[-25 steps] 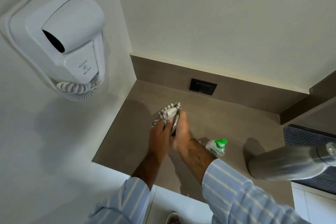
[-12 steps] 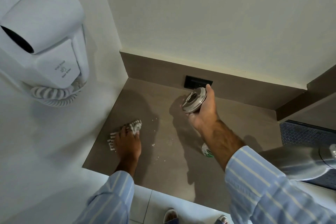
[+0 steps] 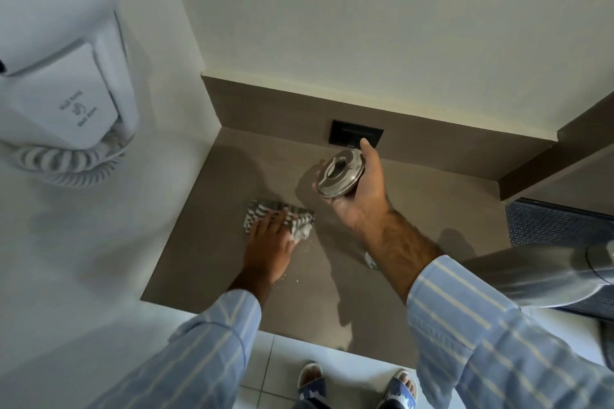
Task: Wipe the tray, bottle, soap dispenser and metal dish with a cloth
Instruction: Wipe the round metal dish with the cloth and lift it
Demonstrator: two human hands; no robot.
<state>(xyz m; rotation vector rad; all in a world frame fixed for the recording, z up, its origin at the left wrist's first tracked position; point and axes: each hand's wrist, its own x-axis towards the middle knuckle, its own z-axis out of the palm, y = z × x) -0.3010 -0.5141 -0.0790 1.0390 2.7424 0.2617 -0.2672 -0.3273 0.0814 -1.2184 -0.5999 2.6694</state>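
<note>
My right hand (image 3: 360, 199) holds the round metal dish (image 3: 339, 173) tilted in the air above the brown counter (image 3: 232, 176), near the back wall. My left hand (image 3: 269, 242) presses the grey-and-white striped cloth (image 3: 300, 221) flat on the counter, left of and below the dish. A tall grey metal bottle (image 3: 531, 276) stands at the right. Only a sliver of the small soap dispenser (image 3: 371, 260) shows behind my right forearm. Pale specks lie on the counter near the cloth.
A white wall-mounted hair dryer (image 3: 59, 76) with a coiled cord hangs on the left wall. A black socket plate (image 3: 345, 136) sits on the back upstand. A dark textured tray (image 3: 548, 226) lies at the right. White floor tiles and my sandalled feet show below the counter edge.
My hands came apart: the right one lifted the dish away toward the back wall, while the left took the cloth down to the counter and slid it from the left toward the middle.
</note>
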